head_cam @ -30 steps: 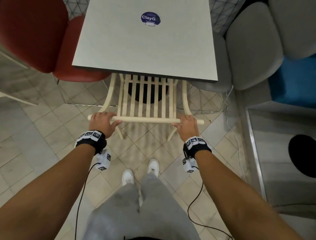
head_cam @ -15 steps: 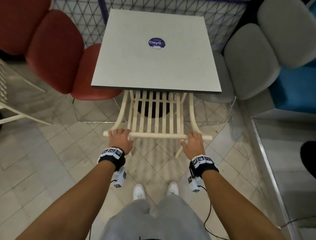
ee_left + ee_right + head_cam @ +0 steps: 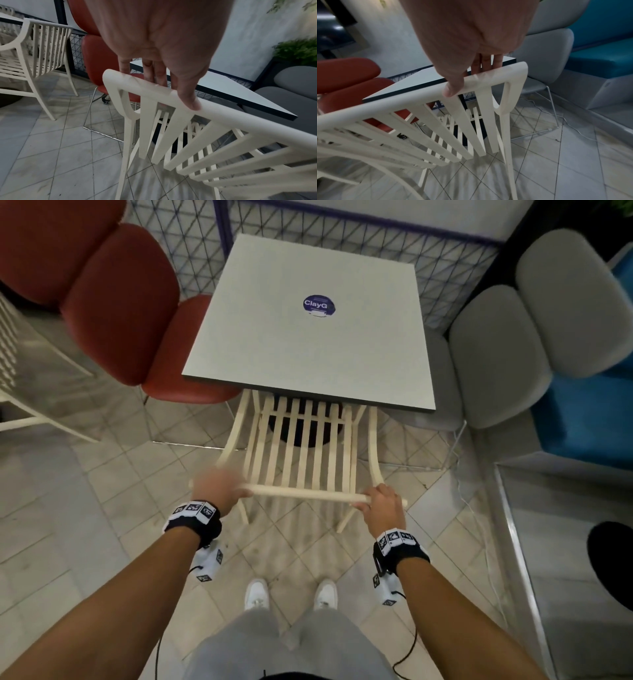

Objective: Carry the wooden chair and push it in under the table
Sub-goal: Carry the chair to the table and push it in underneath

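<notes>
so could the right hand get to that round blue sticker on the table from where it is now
Probably not without stepping around: the right hand grips the chair's top rail, and the chair stands between the person and the table, with the sticker past mid-table.

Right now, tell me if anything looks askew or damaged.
Nothing stands out. The wooden chair sits square to the table, its seat under the top, no breaks visible; left hand and right hand hold its top rail.
</notes>
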A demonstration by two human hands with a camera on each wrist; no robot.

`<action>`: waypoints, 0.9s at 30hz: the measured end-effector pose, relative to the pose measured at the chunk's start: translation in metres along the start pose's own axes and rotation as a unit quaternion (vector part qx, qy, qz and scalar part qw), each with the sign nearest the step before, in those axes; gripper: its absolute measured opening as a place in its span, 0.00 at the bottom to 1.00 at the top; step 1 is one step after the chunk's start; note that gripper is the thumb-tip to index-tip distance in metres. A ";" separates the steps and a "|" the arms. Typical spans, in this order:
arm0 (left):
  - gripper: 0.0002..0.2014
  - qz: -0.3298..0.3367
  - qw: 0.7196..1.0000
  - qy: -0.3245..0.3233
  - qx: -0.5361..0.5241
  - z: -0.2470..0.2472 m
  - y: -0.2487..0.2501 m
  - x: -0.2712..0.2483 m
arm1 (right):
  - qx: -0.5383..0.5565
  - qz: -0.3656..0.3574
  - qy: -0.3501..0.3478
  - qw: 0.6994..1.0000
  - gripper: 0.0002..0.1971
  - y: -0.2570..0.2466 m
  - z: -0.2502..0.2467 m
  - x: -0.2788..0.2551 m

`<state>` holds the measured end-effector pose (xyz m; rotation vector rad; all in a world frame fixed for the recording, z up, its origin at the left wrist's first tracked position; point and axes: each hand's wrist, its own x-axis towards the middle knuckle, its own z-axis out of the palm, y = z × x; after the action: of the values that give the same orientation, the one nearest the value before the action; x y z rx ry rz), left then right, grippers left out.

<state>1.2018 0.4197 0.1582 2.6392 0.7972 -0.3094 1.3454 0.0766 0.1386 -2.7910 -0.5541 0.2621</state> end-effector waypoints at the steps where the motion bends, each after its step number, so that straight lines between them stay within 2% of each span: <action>1: 0.17 0.000 1.000 0.001 -0.011 0.003 -0.002 -0.005 | -0.001 -0.007 0.007 1.000 0.16 0.005 0.001 -0.002; 5: 0.17 0.012 0.999 0.039 -0.004 0.013 -0.003 -0.025 | 0.006 -0.026 0.014 1.000 0.15 0.011 -0.001 -0.009; 10: 0.19 -0.004 0.998 0.068 -0.005 0.019 0.009 -0.024 | 0.032 0.000 0.015 0.999 0.16 0.014 -0.004 0.001; 18: 0.19 -0.041 0.998 0.032 0.026 0.016 0.050 0.005 | 0.005 0.049 0.019 0.999 0.16 0.015 -0.012 0.042; 23: 0.19 -0.046 0.997 0.060 0.010 0.020 0.052 0.005 | -0.005 -0.008 0.016 1.000 0.19 0.010 -0.009 0.042; 27: 0.20 -0.036 0.995 0.093 -0.017 0.035 0.046 -0.007 | -0.006 -0.020 0.017 1.000 0.21 0.012 -0.010 0.038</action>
<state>1.2187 0.3672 0.1414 2.6386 0.9505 -0.0685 1.3865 0.0791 0.1401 -2.7868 -0.6036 0.2029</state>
